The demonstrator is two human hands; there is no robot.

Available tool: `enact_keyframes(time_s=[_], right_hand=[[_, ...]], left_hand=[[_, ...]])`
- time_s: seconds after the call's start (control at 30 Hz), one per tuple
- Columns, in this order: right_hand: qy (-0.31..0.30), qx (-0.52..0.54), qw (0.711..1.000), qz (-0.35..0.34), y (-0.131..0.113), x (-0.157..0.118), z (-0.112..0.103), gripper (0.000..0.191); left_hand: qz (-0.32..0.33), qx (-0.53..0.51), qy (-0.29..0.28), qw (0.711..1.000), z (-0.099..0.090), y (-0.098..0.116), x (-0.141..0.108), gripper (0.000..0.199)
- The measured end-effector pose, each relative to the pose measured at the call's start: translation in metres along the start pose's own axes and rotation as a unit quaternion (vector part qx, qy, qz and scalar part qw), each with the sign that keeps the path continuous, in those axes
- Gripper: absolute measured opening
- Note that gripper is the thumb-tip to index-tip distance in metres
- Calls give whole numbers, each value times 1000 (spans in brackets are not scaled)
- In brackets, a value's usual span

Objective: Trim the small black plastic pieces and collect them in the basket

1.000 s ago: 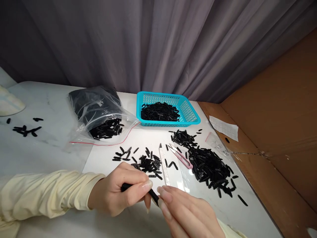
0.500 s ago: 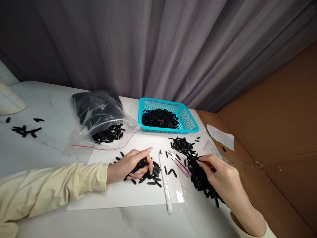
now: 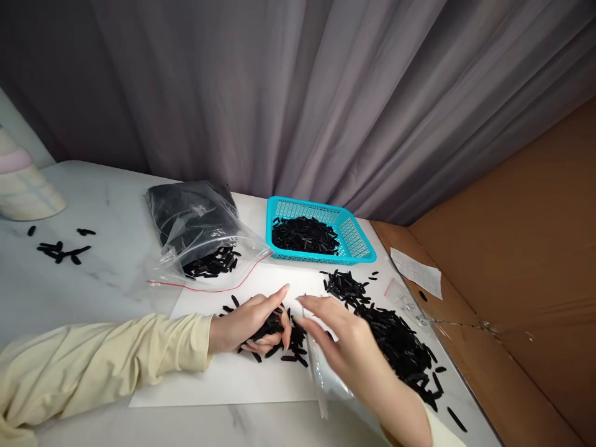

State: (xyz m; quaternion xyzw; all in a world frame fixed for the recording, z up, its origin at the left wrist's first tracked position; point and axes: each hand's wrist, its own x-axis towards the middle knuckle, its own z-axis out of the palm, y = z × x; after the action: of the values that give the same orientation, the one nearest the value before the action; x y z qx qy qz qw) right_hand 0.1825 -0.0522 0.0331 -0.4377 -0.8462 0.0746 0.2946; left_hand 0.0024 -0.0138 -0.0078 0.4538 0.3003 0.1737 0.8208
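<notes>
My left hand (image 3: 256, 323) is curled around a small bunch of black strips (image 3: 266, 328), thumb pointing up and away. Beneath it, more black strips (image 3: 293, 344) lie on a white sheet (image 3: 195, 379). My right hand (image 3: 342, 332) hovers just to the right, thumb and index finger apart, with nothing visible between them. Under that hand runs a white-handled craft knife (image 3: 320, 379), its upper part mostly covered. The pink thread snips are hidden behind the right hand. A large heap of black strips (image 3: 398, 341) spreads to the right of it.
A blue basket (image 3: 321, 255) with black strips stands at the back, beside an open zip bag (image 3: 190, 211) of black material. Several loose strips (image 3: 63, 251) lie at far left near a pale object (image 3: 32, 192). A cardboard wall (image 3: 526, 248) bounds the right side.
My right hand has left the black heap and moved left, close to my left hand, covering the snips. The left hand keeps its grip. The view has shifted slightly.
</notes>
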Motion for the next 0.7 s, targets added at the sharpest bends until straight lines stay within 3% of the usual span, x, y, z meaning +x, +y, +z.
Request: enact_keyframes(time_s=[0.17, 0.43, 0.7], right_hand=[[-4, 69, 998, -5, -19, 5, 26, 27], [94, 69, 993, -21, -6, -18, 22, 23], [111, 132, 985, 0, -5, -28, 31, 23]], left_hand=[[8, 30, 1, 1000, 0, -2, -1, 71], [5, 57, -47, 997, -2, 1, -3, 69], [12, 94, -40, 995, 0, 3, -5, 53]])
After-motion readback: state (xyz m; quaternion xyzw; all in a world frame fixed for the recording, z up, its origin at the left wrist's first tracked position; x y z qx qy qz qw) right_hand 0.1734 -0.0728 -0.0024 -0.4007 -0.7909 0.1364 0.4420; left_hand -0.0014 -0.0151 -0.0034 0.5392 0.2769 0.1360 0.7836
